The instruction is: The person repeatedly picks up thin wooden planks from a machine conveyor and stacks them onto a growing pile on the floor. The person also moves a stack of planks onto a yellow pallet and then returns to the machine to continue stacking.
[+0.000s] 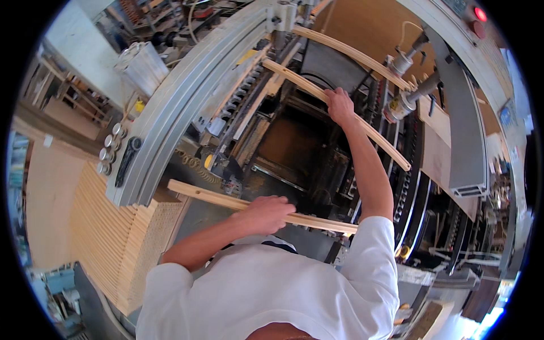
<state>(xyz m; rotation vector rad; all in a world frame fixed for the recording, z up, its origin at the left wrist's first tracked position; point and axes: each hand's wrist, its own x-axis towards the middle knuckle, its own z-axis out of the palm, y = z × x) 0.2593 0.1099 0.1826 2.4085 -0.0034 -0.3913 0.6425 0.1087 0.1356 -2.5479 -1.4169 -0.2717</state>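
Wooden slats, 2 of them, pale and narrow, sit under a worker's fingers at a woodworking machine [317, 153]. Left hand [269, 211] curls over the near slat [209, 196], fingers pressed together on top as it spans the machine's dark opening. Right hand [339, 105], arm outstretched, closes around the far slat [294, 81], which runs diagonally. A third slat [351, 54] lies beyond. Stacked slats [107, 226] fill the left.
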